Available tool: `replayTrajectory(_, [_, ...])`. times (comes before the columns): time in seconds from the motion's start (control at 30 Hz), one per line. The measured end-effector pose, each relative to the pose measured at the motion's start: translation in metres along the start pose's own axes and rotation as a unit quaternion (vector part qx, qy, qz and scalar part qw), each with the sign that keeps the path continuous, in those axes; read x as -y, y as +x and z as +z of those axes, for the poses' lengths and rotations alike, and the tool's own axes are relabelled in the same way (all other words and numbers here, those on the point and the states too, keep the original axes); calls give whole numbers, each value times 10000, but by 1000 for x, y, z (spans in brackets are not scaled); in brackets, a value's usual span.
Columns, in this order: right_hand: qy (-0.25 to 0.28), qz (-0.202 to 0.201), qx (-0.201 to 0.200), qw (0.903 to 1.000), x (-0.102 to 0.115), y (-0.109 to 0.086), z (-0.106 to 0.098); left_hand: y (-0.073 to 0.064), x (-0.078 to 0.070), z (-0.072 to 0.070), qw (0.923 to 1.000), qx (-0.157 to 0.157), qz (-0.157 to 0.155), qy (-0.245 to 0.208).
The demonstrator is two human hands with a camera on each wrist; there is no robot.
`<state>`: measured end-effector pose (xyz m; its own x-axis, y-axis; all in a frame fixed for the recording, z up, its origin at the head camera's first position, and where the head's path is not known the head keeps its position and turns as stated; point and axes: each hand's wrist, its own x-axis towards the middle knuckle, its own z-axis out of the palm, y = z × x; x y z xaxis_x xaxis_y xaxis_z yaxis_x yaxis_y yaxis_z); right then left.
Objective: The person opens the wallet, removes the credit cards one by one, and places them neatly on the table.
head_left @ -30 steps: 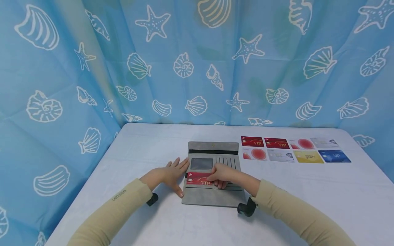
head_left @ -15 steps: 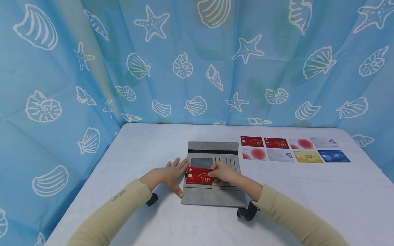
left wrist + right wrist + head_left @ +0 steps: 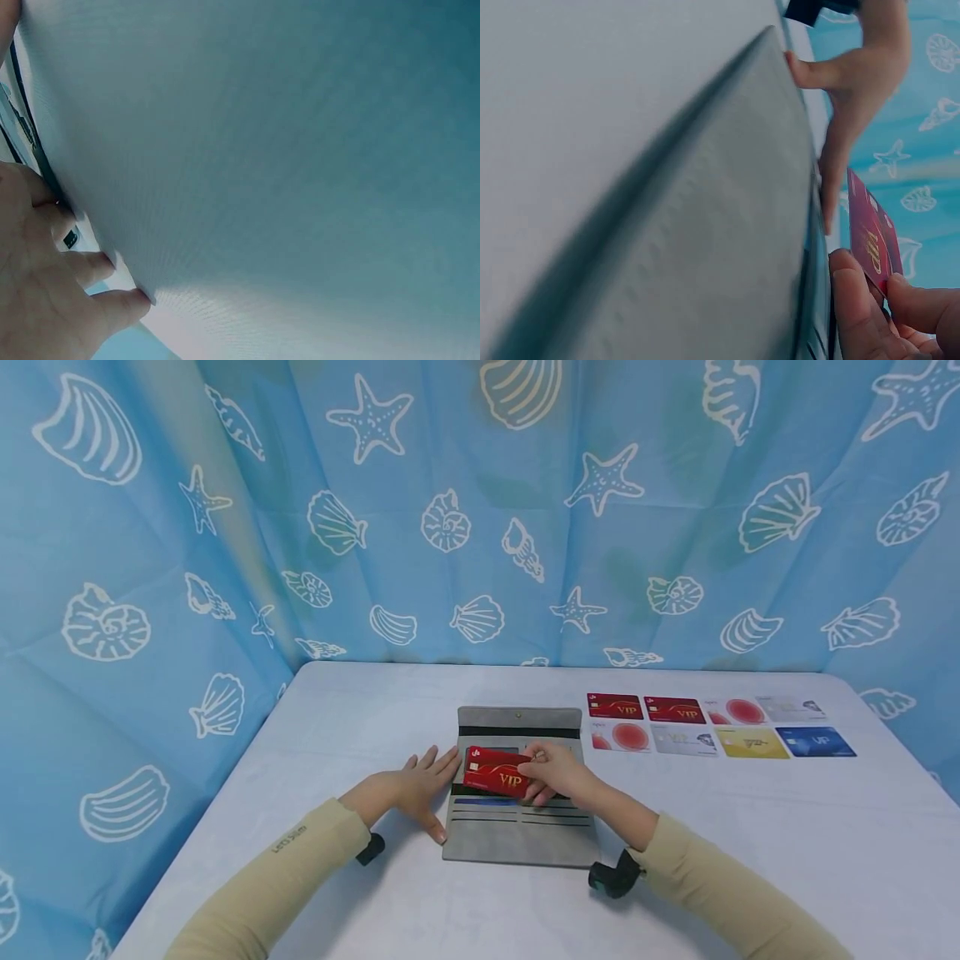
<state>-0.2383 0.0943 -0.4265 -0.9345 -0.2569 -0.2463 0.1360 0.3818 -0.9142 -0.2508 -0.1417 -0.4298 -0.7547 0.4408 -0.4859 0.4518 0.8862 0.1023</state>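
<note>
A red VIP card (image 3: pixel 491 770) is pinched at its right edge by my right hand (image 3: pixel 557 774). In the head view it overlaps the upper left part of the open grey wallet (image 3: pixel 517 846). The right wrist view shows the card (image 3: pixel 868 232) raised off the wallet, thumb on one face and fingers behind. My left hand (image 3: pixel 418 789) rests with fingers spread at the wallet's left edge. A thin blue strip (image 3: pixel 486 802) shows along a left card slot. The card and right hand hide part of the wallet's clear window and slots.
Right of the wallet lie two rows of cards: two red VIP cards (image 3: pixel 675 710), white ones with red circles (image 3: pixel 621 736), silver ones (image 3: pixel 684 740), a gold one (image 3: pixel 752 743) and a blue one (image 3: pixel 816 742). A blue shell-print curtain (image 3: pixel 510 510) hangs behind the white table (image 3: pixel 360 702).
The red card has come up out of the wallet's left slot in my right hand and moved away from me, uncovering the blue strip. My left hand stays in place.
</note>
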Motion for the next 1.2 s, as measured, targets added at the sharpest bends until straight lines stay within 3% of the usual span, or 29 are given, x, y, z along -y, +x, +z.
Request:
replayTrajectory(0.43, [-20, -145, -134, 9998, 8, -14, -38, -2, -1, -1, 10000, -23, 12, 52])
replayTrajectory(0.7, [-119, -123, -545, 9984, 11, -25, -69, -4, 0, -1, 9999, -52, 105, 66])
replayTrajectory(1.2, [-611, 157, -1115, 9918, -9, -38, -120, -6, 0, -1, 9998, -89, 165, 76])
